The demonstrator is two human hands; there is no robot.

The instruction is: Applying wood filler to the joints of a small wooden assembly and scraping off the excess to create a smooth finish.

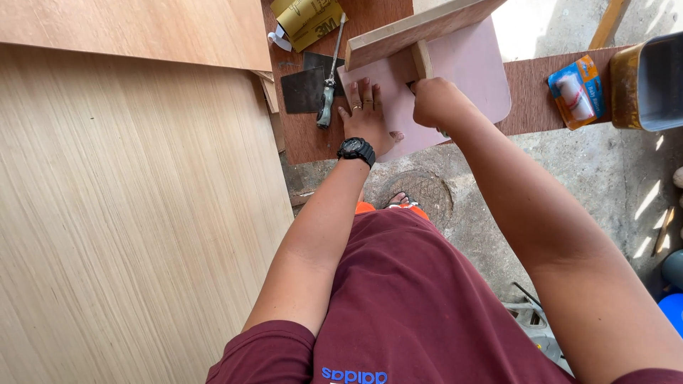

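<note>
My left hand [366, 117] lies flat, fingers spread, pressing on a pink rounded board [469, 71] that rests on a dark brown plank. A black watch sits on that wrist. My right hand [435, 101] is closed in a fist at the base of a small wooden post [421, 60] standing on the pink board; what it grips is hidden. A light plywood piece [413, 32] rests tilted on top of the post.
A screwdriver [329, 85] and dark sandpaper sheets [302, 89] lie left of my hand, with a yellow sandpaper pack [307, 20] behind. A large plywood sheet [128, 213] fills the left. A packaged mini roller [578, 91] and a tray [651, 82] sit right.
</note>
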